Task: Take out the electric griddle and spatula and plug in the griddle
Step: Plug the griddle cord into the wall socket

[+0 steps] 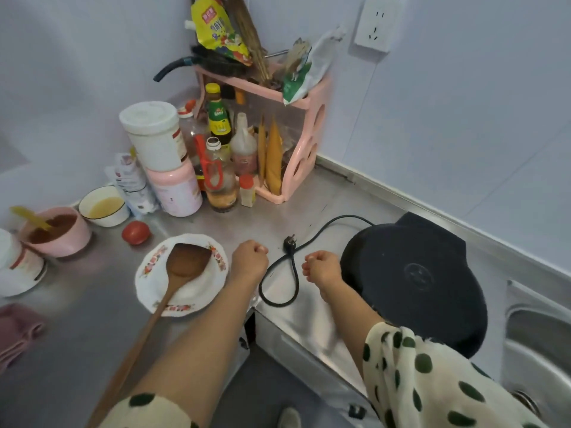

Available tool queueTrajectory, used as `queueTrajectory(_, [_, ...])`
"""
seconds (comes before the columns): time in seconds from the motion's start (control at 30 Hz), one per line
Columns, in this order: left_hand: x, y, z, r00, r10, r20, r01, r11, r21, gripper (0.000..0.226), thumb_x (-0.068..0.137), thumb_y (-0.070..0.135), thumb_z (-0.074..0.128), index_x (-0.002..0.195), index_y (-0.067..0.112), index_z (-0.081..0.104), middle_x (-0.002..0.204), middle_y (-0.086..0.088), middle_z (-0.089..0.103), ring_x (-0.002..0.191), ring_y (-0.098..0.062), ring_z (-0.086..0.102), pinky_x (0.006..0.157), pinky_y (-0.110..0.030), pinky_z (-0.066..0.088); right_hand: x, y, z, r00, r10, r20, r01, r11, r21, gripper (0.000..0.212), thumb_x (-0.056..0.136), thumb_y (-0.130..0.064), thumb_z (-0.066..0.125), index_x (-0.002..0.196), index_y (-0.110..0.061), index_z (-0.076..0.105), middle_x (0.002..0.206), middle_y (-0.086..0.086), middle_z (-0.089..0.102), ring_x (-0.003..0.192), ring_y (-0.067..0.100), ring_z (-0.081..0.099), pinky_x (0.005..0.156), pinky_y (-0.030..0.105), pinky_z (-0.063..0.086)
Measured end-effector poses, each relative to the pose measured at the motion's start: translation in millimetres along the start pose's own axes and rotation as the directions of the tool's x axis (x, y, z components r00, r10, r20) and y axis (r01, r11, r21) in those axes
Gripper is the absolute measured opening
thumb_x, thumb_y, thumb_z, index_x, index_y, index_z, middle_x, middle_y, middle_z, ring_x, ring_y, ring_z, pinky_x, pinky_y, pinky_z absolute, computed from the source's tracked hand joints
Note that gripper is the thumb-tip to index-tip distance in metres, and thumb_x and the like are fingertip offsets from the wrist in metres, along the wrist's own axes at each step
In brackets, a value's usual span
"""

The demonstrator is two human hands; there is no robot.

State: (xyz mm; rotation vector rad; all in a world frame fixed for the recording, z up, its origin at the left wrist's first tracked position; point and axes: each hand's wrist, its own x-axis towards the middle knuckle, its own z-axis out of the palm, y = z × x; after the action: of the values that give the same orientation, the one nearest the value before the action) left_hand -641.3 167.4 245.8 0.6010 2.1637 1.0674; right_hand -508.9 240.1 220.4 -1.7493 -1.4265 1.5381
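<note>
Fingers [261, 249] of the left hand [248, 261] are curled into a loose fist, and nothing is seen to be grasped in them. Fingers [309, 267] of the right hand [323, 268] are likewise clenched inward and hold nothing visible. Both fists are held over the stainless-steel table [77, 329], on either side of the looped black power cord [293, 273], and no contact with it is observed.

The black round electric griddle [414, 279] is found closed and resting on the table just right of the right hand, near the steel sink [537, 341]. Its cord is traced from the rear of the unit, across the table, into a loop at the table's front edge. The black plug [289, 242] is noted lying loose on the table between the two hands. The white wall socket [375, 24] is mounted high on the wall, well apart from the plug, with nothing inserted.

The brown wooden spatula [182, 270] is recorded lying with its blade on the white flower-rimmed plate [213, 285], its handle running toward the viewer beside the left forearm.

A red tomato [136, 232] is noted beyond the plate. A pink plastic rack [304, 149] with bottles and packets is situated in the corner.
</note>
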Motion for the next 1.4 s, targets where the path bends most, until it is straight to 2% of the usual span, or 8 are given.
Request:
queueTrajectory(0.13, [17.7,-4.6,31.6,0.997,-0.080,-0.010,0.080,0.997,0.011,0.024,0.090,0.007,0.043,0.087,0.008,0.067,0.098,-0.015,0.071,0.095,-0.031,0.064,0.087,-0.040,0.052,40.8,3.6,-0.6,0.999,0.022,0.041,-0.018,0.995,-0.103,0.021,0.088,0.000,0.046,0.075,-0.011,0.059,0.087,0.018,0.065,0.074,0.026,0.059,0.071,0.038,0.053])
queueTrajectory(0.27, [30.1,-15.1,46.5,0.987,-0.158,-0.023,0.159,0.987,0.007,0.025,0.088,0.005,0.043,0.086,0.010,0.067,0.098,-0.014,0.071,0.094,-0.031,0.065,0.089,-0.041,0.053,66.4,12.3,9.5,0.996,0.034,0.084,-0.013,0.971,-0.239,0.016,0.087,-0.010,0.052,0.087,-0.004,0.066,0.094,0.021,0.070,0.084,0.032,0.066,0.080,0.039,0.055])
queueTrajectory(0.4, [44.7,-19.8,49.2,0.981,-0.186,-0.050,0.187,0.982,0.007,0.025,0.087,0.002,0.044,0.081,0.014,0.065,0.099,-0.014,0.072,0.096,-0.030,0.066,0.091,-0.040,0.052,81.2,13.1,24.5,0.989,0.049,0.139,0.000,0.944,-0.329,0.015,0.084,-0.014,0.058,0.070,-0.006,0.060,0.075,0.016,0.062,0.072,0.027,0.059,0.078,0.044,0.055])
queueTrajectory(0.67, [55.0,-27.7,47.3,0.982,-0.187,-0.016,0.188,0.982,0.011,0.026,0.088,0.000,0.042,0.089,0.006,0.067,0.102,-0.017,0.071,0.100,-0.033,0.064,0.093,-0.043,0.050,89.1,14.3,33.5,0.992,0.020,0.126,0.038,0.895,-0.444,0.026,0.080,-0.011,0.064,0.057,-0.015,0.053,0.070,0.007,0.059,0.069,0.024,0.056,0.068,0.030,0.048])
queueTrajectory(0.83, [56.1,-29.0,42.0,0.985,-0.169,0.011,0.169,0.986,0.003,0.026,0.086,-0.002,0.044,0.091,0.005,0.068,0.102,-0.014,0.070,0.097,-0.030,0.063,0.087,-0.038,0.051,84.0,0.5,25.7,0.987,-0.008,0.159,0.058,0.948,-0.313,0.028,0.076,0.002,0.060,0.056,-0.012,0.047,0.063,0.010,0.047,0.065,0.020,0.045,0.062,0.031,0.038])
queueTrajectory(1.03, [52.1,-2.5,34.0,0.995,-0.084,0.060,0.084,0.996,0.001,0.022,0.087,0.002,0.046,0.084,0.009,0.066,0.096,-0.015,0.072,0.090,-0.030,0.064,0.074,-0.030,0.045,59.7,-62.6,-7.7,0.981,-0.120,0.155,0.135,0.987,-0.087,0.013,0.086,0.000,0.062,0.075,-0.005,0.058,0.073,0.014,0.055,0.060,0.018,0.049,0.050,0.024,0.041])
queueTrajectory(1.17, [48.4,32.0,26.6,0.994,0.006,0.110,-0.003,1.000,-0.023,0.020,0.089,0.006,0.047,0.085,0.008,0.067,0.094,-0.014,0.071,0.074,-0.023,0.057,0.062,-0.025,0.040,37.6,-112.7,-30.9,0.973,-0.205,0.101,0.207,0.978,-0.010,0.013,0.089,-0.003,0.061,0.078,-0.007,0.056,0.079,0.014,0.057,0.071,0.021,0.053,0.056,0.024,0.045])
queueTrajectory(1.4, [35.1,103.6,15.5,0.940,0.219,0.260,-0.189,0.972,-0.138,0.020,0.092,0.006,0.047,0.081,0.011,0.064,0.074,-0.005,0.064,0.075,-0.021,0.058,0.075,-0.031,0.046,-0.5,-184.2,-76.9,0.944,-0.325,-0.064,0.330,0.937,0.117,0.010,0.088,-0.005,0.064,0.082,-0.006,0.056,0.072,0.006,0.058,0.063,0.015,0.053,0.056,0.025,0.044])
